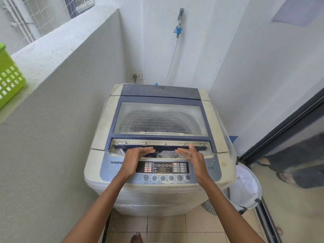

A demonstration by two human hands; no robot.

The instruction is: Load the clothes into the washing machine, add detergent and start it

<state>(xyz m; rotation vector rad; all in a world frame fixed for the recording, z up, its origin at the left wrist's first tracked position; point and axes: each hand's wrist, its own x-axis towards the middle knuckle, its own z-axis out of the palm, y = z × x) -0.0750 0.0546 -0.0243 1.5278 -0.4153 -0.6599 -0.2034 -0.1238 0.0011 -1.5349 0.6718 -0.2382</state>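
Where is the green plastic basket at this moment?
In the head view, the green basket sits at the far left edge, on top of the grey ledge wall, left of and higher than the washing machine.

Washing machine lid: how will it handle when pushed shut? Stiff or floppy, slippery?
Probably rigid: the washing machine lid is a framed window panel. Likely pivots at the seam to the rear panel, not slides. Dusty surface, so probably not slippery for the left hand and right hand. Clothes in the gap may block seating.
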